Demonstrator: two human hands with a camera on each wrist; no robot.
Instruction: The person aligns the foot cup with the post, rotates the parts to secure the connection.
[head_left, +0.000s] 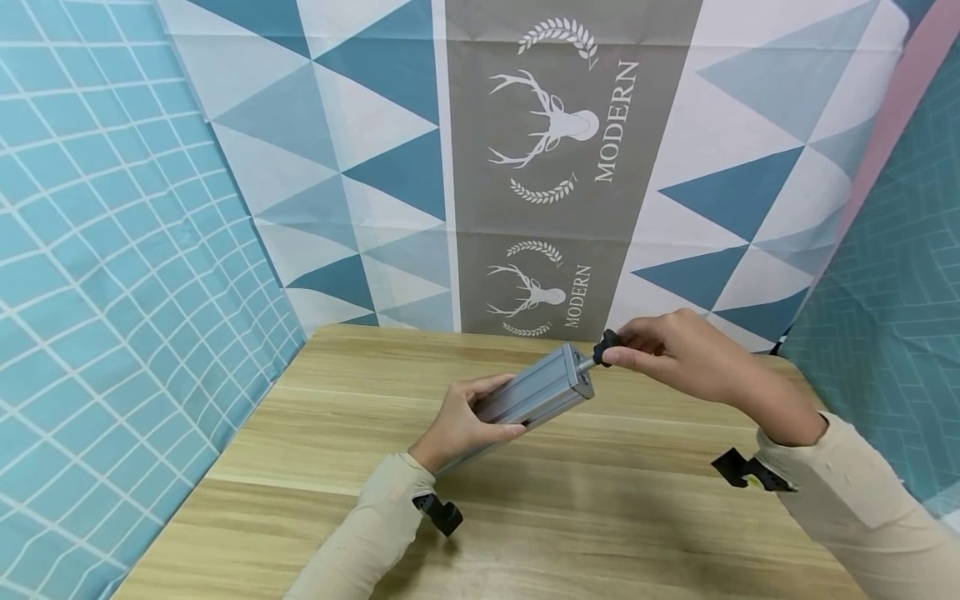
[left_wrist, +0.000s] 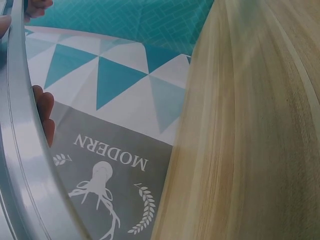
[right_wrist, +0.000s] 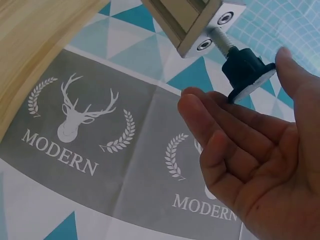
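Note:
A silver aluminium profile [head_left: 536, 387] is held slanting above the wooden table by my left hand [head_left: 468, 421], thumb on the near side and fingers round the far side. In the left wrist view the profile [left_wrist: 25, 165] runs down the left edge, with fingertips [left_wrist: 45, 112] showing behind it. A black leveling foot [head_left: 604, 347] on a threaded stem [right_wrist: 220, 41] stands out of the profile's end plate, which has screws in it. My right hand [head_left: 675, 354] pinches the foot's rim between thumb and fingers. The right wrist view shows the foot's flat base [right_wrist: 255, 85] facing the palm.
The wooden table [head_left: 600, 500] lies beneath both hands. Behind it hangs a patterned cloth [head_left: 382, 167] with triangles and deer prints. Teal patterned sheets [head_left: 112, 250] close off the left and right sides. Dark wrist mounts [head_left: 442, 512] sit on both sleeves.

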